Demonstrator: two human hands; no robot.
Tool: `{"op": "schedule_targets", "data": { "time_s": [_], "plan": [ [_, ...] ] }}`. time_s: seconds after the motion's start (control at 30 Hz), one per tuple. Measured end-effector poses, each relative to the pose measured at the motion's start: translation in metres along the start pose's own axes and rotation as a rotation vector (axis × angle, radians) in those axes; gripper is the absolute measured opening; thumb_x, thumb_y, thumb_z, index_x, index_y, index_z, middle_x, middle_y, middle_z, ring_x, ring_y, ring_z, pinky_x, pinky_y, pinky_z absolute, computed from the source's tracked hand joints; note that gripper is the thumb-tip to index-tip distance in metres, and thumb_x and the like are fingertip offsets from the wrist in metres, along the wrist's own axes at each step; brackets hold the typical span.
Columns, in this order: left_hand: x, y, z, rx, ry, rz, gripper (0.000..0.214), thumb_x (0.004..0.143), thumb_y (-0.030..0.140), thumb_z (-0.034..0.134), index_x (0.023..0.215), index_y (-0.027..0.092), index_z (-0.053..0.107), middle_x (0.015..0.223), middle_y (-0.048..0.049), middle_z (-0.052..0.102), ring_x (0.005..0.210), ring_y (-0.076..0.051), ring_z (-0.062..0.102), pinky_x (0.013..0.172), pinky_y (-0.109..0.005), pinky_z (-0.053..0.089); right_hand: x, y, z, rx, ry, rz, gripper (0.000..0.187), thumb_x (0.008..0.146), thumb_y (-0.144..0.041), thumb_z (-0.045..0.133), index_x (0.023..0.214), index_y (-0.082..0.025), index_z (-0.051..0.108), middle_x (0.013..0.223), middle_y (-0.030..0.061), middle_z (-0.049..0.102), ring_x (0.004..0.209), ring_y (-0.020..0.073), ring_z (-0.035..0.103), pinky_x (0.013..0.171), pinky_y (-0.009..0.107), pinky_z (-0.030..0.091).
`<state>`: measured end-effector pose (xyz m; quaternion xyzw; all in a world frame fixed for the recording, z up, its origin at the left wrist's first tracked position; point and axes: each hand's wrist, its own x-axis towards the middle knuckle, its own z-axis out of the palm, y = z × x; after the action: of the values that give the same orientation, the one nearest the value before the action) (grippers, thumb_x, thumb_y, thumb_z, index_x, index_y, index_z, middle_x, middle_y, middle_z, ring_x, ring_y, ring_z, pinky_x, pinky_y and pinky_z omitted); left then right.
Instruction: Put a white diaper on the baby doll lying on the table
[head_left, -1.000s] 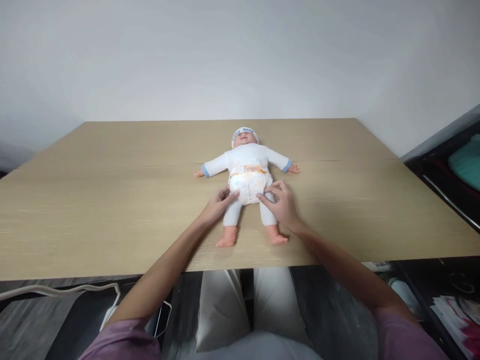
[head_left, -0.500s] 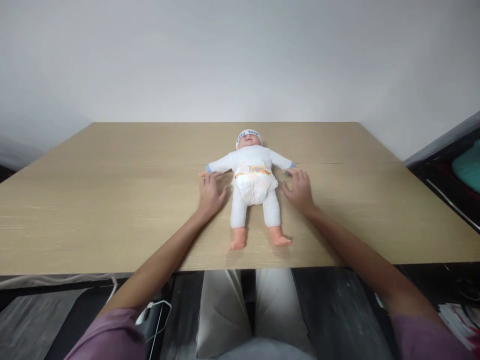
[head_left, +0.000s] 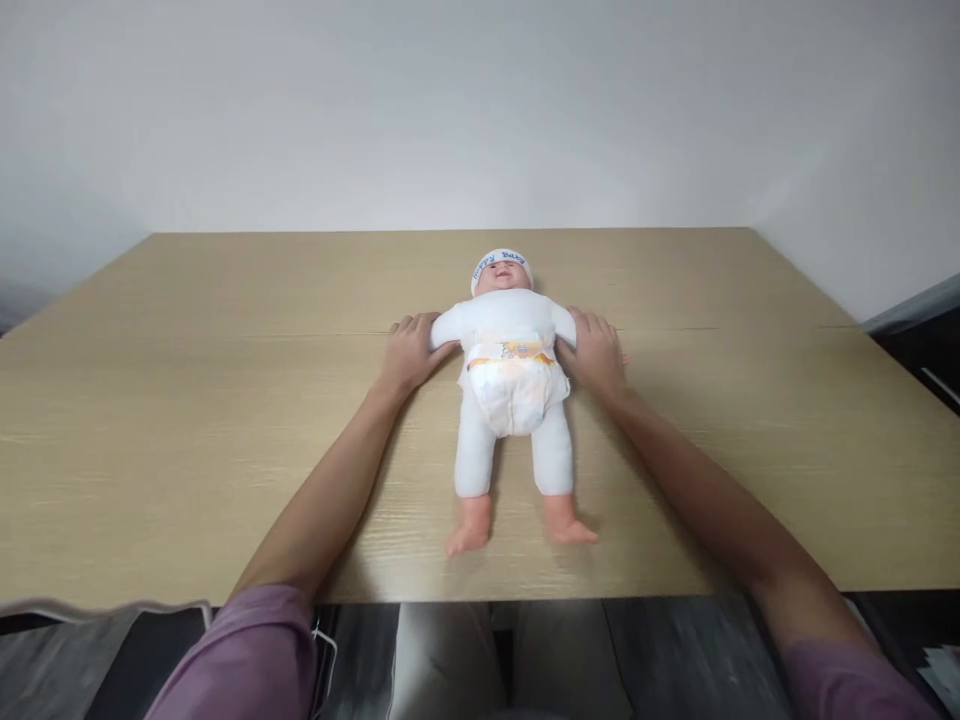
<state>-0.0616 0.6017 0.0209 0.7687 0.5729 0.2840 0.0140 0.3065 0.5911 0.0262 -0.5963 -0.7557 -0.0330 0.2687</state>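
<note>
A baby doll (head_left: 506,320) lies on its back on the table, head away from me and bare feet toward me. It wears a white suit, a "Happy Baby" cap (head_left: 501,258) and a printed diaper (head_left: 514,390) around its hips. My left hand (head_left: 411,350) is wrapped over the doll's arm on the left, hiding the doll's hand. On the other side my right hand (head_left: 592,352) grips the other arm, its thumb beside the doll's waist. A bit of the doll's fingers shows past my right hand.
The wooden table (head_left: 225,430) has a thin seam across it and reaches a pale wall (head_left: 450,120). A white cable (head_left: 112,608) runs along the near edge at left. Beyond the right edge stands a dark object (head_left: 919,350).
Both hands have moved from beside the doll's hands to close around its arms. The doll appears larger and lower in view as the camera has shifted.
</note>
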Motion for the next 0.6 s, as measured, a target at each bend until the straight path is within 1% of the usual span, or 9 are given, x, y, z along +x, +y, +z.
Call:
{"op": "schedule_targets", "data": {
  "time_s": [0.07, 0.13, 0.2, 0.27, 0.33, 0.37, 0.43, 0.53, 0.6],
  "plan": [
    [-0.002, 0.011, -0.002, 0.018, 0.024, -0.043, 0.061, 0.097, 0.068, 0.063, 0.131, 0.017, 0.069, 0.121, -0.0216, 0.075, 0.116, -0.042, 0.063, 0.107, -0.053, 0.042, 0.001, -0.008, -0.005, 0.043, -0.002, 0.038, 0.049, 0.102, -0.037, 0.053, 0.142, -0.012, 0.066, 0.129, 0.0233, 0.074, 0.118, 0.0408, 0.062, 0.106, 0.054, 0.049],
    [-0.008, 0.028, -0.010, 0.006, 0.049, -0.097, 0.051, 0.097, 0.060, 0.066, 0.126, 0.018, 0.070, 0.116, -0.0203, 0.076, 0.114, -0.042, 0.065, 0.105, -0.053, 0.044, -0.002, -0.017, -0.015, 0.101, -0.009, 0.074, 0.043, 0.099, -0.034, 0.054, 0.133, -0.012, 0.069, 0.126, 0.0230, 0.075, 0.115, 0.0401, 0.065, 0.103, 0.052, 0.052],
    [-0.023, 0.050, -0.027, -0.043, 0.075, -0.160, 0.045, 0.096, 0.055, 0.069, 0.123, 0.019, 0.069, 0.112, -0.0183, 0.077, 0.110, -0.041, 0.066, 0.100, -0.050, 0.047, -0.011, -0.023, -0.032, 0.178, -0.007, 0.099, 0.040, 0.098, -0.035, 0.055, 0.128, -0.014, 0.071, 0.124, 0.0218, 0.076, 0.112, 0.0392, 0.067, 0.098, 0.050, 0.054],
    [-0.053, 0.076, -0.053, -0.106, 0.099, -0.227, 0.046, 0.096, 0.057, 0.072, 0.123, 0.020, 0.068, 0.112, -0.0161, 0.077, 0.106, -0.039, 0.068, 0.093, -0.048, 0.049, -0.028, -0.026, -0.058, 0.280, -0.002, 0.090, 0.038, 0.099, -0.038, 0.057, 0.127, -0.017, 0.071, 0.123, 0.0183, 0.078, 0.110, 0.0372, 0.069, 0.095, 0.048, 0.055],
    [-0.100, 0.106, -0.083, -0.167, 0.117, -0.282, 0.051, 0.092, 0.060, 0.076, 0.124, 0.023, 0.066, 0.116, -0.0143, 0.077, 0.106, -0.038, 0.070, 0.089, -0.046, 0.051, -0.054, -0.026, -0.092, 0.383, -0.025, 0.034, 0.037, 0.101, -0.042, 0.058, 0.129, -0.021, 0.071, 0.125, 0.0142, 0.079, 0.110, 0.0349, 0.071, 0.094, 0.045, 0.056],
    [-0.131, 0.122, -0.097, -0.197, 0.123, -0.302, 0.053, 0.089, 0.060, 0.080, 0.124, 0.023, 0.065, 0.116, -0.0137, 0.077, 0.107, -0.038, 0.070, 0.088, -0.046, 0.052, -0.070, -0.026, -0.112, 0.423, -0.057, -0.012, 0.038, 0.101, -0.044, 0.059, 0.131, -0.022, 0.070, 0.127, 0.0127, 0.079, 0.111, 0.0341, 0.071, 0.095, 0.045, 0.056],
    [-0.202, 0.156, -0.118, -0.287, 0.081, -0.365, 0.060, 0.079, 0.055, 0.087, 0.125, 0.026, 0.062, 0.115, -0.0114, 0.076, 0.104, -0.036, 0.072, 0.087, -0.045, 0.054, -0.107, -0.028, -0.153, 0.456, -0.136, -0.120, 0.040, 0.103, -0.049, 0.063, 0.133, -0.024, 0.070, 0.127, 0.0117, 0.078, 0.112, 0.0337, 0.072, 0.098, 0.046, 0.057],
    [-0.317, 0.206, -0.129, -0.456, -0.164, -0.515, 0.060, 0.072, 0.048, 0.086, 0.120, 0.028, 0.057, 0.112, -0.0087, 0.077, 0.098, -0.033, 0.075, 0.082, -0.044, 0.059, -0.174, -0.040, -0.206, 0.409, -0.278, -0.250, 0.039, 0.104, -0.048, 0.067, 0.139, -0.030, 0.070, 0.127, 0.0100, 0.077, 0.114, 0.0339, 0.071, 0.100, 0.047, 0.057],
    [-0.386, 0.232, -0.126, -0.543, -0.375, -0.633, 0.057, 0.071, 0.043, 0.083, 0.118, 0.028, 0.055, 0.107, -0.0078, 0.077, 0.090, -0.032, 0.076, 0.077, -0.043, 0.060, -0.220, -0.054, -0.227, 0.337, -0.405, -0.325, 0.045, 0.105, -0.042, 0.067, 0.149, -0.034, 0.066, 0.134, 0.0094, 0.076, 0.120, 0.0345, 0.070, 0.102, 0.049, 0.056]
  ]
}}
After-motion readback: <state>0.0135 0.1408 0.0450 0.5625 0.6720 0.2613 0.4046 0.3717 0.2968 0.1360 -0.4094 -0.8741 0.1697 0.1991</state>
